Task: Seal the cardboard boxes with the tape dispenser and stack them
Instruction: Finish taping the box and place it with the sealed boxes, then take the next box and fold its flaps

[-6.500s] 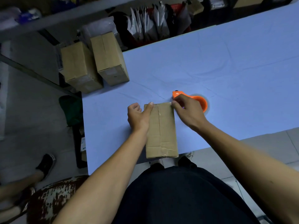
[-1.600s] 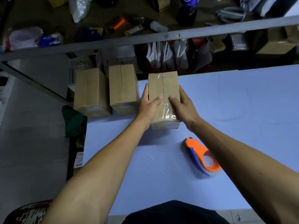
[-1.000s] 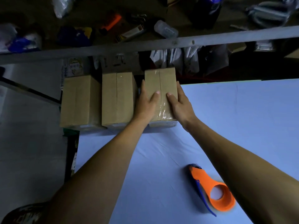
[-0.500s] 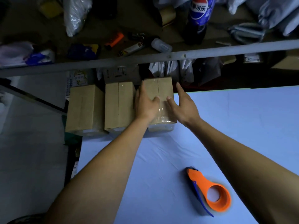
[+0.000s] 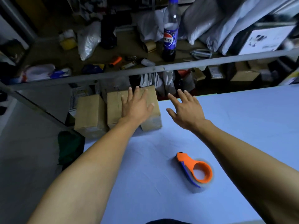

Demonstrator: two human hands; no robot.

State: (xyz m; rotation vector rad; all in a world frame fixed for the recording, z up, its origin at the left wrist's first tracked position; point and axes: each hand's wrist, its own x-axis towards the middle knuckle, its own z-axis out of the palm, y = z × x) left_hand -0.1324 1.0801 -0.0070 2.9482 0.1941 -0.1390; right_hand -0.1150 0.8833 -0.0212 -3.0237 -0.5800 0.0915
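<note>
Released since the prior frame, the sealed box is left at the counter far edge beside two others; left hand rests flat on it, right hand lifted clear, both spread; placement judged finished, tape dispenser lies near for the next box

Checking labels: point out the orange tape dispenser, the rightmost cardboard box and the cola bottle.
Orange plastic tape dispenser [image 5: 196, 171]: head view, on its orange ring.
Rightmost brown cardboard box [image 5: 153, 117]: head view, on its near right top corner.
Blue-labelled plastic cola bottle [image 5: 169, 38]: head view, on its label.

cola bottle, orange lighter, blue tablecloth
</note>
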